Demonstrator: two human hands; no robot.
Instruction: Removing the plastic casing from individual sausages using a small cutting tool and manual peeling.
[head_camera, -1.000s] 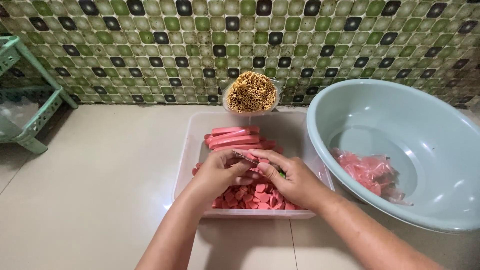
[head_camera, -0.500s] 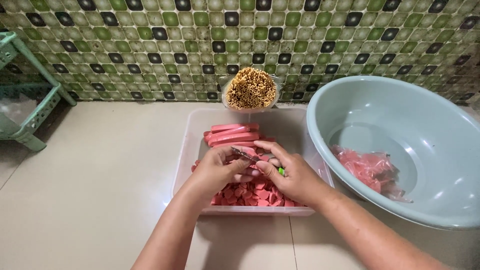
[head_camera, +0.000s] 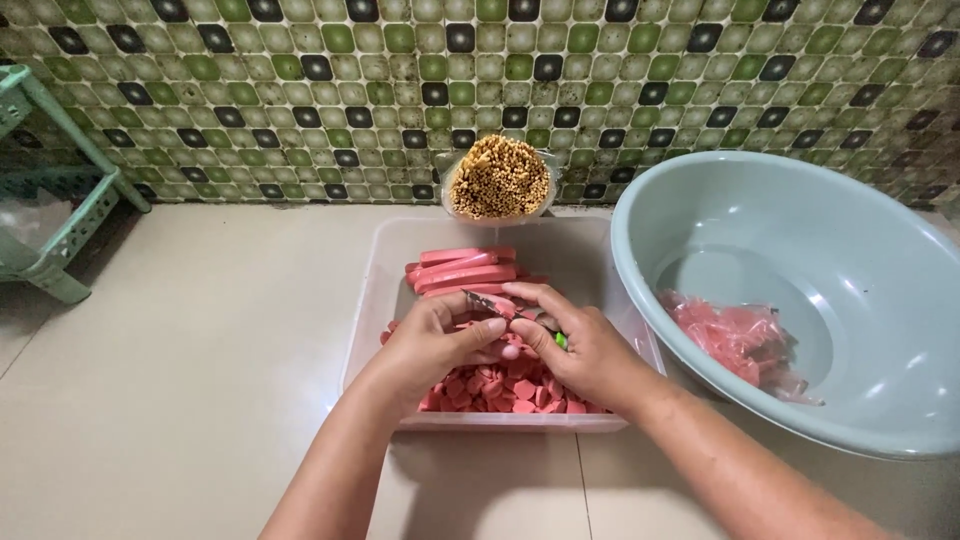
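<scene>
A clear plastic tub (head_camera: 380, 300) on the floor holds whole pink sausages (head_camera: 462, 272) at its far end and several cut pink slices (head_camera: 505, 385) at its near end. My left hand (head_camera: 435, 345) grips a piece of sausage over the slices. My right hand (head_camera: 580, 345) holds a small knife (head_camera: 492, 305) with a green handle, its blade across the piece in my left hand. Both hands touch each other above the tub.
A container of wooden skewers (head_camera: 498, 178) stands behind the tub against the tiled wall (head_camera: 480, 90). A large pale green basin (head_camera: 700, 220) at the right holds pink plastic wrappers (head_camera: 738, 340). A green plastic stool (head_camera: 50, 200) stands at the far left.
My hands have lifted slightly and the knife blade now shows between them, set across the sausage piece. The tub, basin and skewers have stayed put.
</scene>
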